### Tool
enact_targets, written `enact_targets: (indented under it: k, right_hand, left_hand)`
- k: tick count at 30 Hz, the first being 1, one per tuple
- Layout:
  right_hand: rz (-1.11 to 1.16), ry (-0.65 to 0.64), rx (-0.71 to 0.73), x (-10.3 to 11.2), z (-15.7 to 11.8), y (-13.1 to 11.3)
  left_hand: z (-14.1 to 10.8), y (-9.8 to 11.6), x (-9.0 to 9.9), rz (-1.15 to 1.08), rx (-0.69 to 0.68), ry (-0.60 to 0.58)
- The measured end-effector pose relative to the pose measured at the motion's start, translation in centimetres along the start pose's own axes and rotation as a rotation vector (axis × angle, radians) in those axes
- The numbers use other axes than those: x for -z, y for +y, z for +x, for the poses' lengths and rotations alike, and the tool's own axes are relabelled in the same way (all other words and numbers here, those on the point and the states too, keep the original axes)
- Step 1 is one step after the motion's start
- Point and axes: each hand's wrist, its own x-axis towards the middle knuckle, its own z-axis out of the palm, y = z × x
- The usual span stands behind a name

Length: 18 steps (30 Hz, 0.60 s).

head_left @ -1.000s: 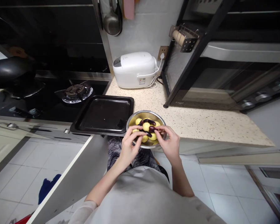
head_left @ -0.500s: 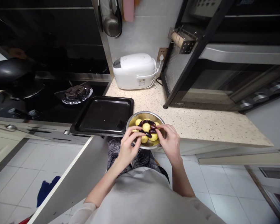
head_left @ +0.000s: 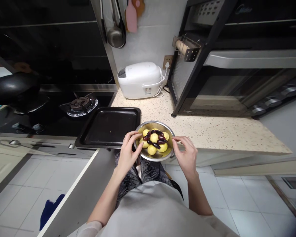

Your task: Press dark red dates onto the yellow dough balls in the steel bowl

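A round metal bowl (head_left: 155, 159) is at the counter's front edge. In it sit several yellow round pieces, one of them a yellow ball (head_left: 154, 137) at the middle, ringed by dark purple, glossy oblong pieces (head_left: 156, 145). I cannot tell the exact kind of either. My left hand (head_left: 128, 149) is at the bowl's left side, thumb and fingers apart, fingertips over the rim by the outer yellow pieces. At the right rim is my right hand (head_left: 186, 153), its fingers slightly parted and away from the dark pieces. Neither hand visibly holds a piece.
A black baking tray (head_left: 111, 126) lies left of the bowl, partly over the stove. Behind stand a white appliance (head_left: 140, 80) with a cord and, to the right, an oven (head_left: 224, 89). A wok (head_left: 13, 87) is far left. An open cabinet door (head_left: 86, 184) juts out below.
Both hands have drawn back from the dark oblong pieces to opposite sides of the bowl, leaving the arranged ring in plain sight. The view has shifted slightly.
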Motion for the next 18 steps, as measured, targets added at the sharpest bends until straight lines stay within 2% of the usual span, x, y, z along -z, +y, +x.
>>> enact_targets:
  k: [4, 8, 12, 18]
  right_hand:
    - [0.009, -0.002, -0.001, -0.4, -0.2, 0.0]
    - [0.033, -0.013, -0.008, -0.8, -0.3, -0.1]
    - [0.052, -0.008, 0.011, -0.8, -0.5, -0.1]
    - [0.04, -0.001, 0.025, -0.4, -0.5, 0.2]
  left_hand:
    - [0.4, -0.6, 0.1, 0.037, -0.033, -0.15]
    - [2.4, -0.8, -0.3, 0.092, -0.143, -0.355]
    - [5.4, -1.2, -1.9, 0.158, -0.269, -0.569]
    - [8.3, -1.5, -4.2, 0.142, -0.42, -0.752]
